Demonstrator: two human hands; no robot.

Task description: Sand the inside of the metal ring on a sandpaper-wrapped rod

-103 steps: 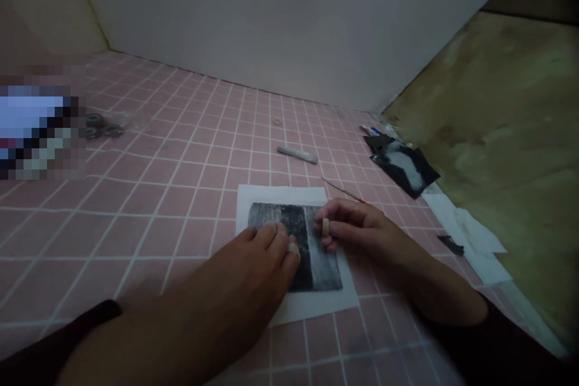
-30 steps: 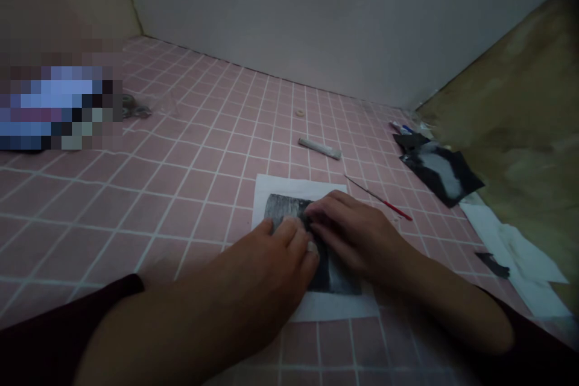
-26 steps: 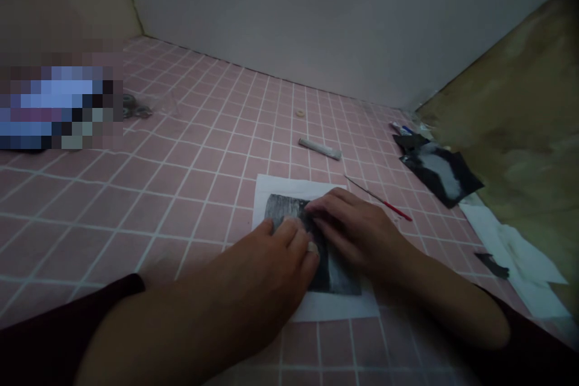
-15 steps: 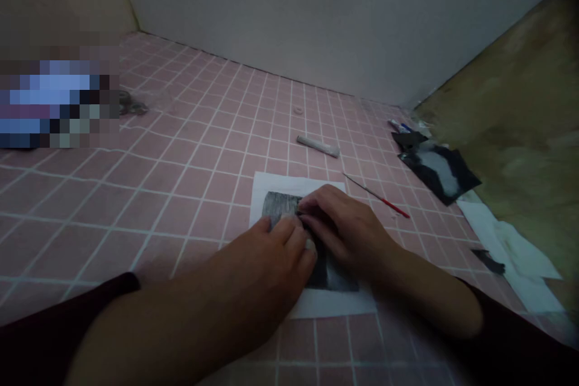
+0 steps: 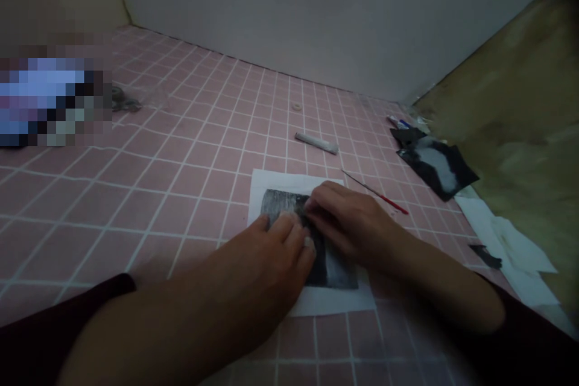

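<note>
The person's left hand (image 5: 266, 259) is resting on the dark printed sheet (image 5: 332, 274), which is lying on a white paper (image 5: 271, 184) at the middle of the view, and this paper is lying on a pink tiled surface (image 5: 181, 193). The left fingers (image 5: 289, 229) are pressing flat and a little spread on the upper left part of the sheet, and a pale band is showing on one fingertip (image 5: 309, 243). The right hand (image 5: 348, 223) is coming from 3 o'clock, with its fingers (image 5: 316, 202) curled and almost meeting the left fingers on the sheet; I cannot tell if they are pinching the edge of it or only touching. At 2 o'clock from the paper a thin needle tool with red handle (image 5: 384, 195) is lying just beside the paper, and a grey stick (image 5: 315, 143) is lying at 12 o'clock. Further at 2 o'clock a black sheet with white patch (image 5: 434, 160) is lying near some pens (image 5: 398, 122), and at 3 o'clock a white tissue (image 5: 511, 247) is lying with a small black scrap (image 5: 486, 256) on it
</note>
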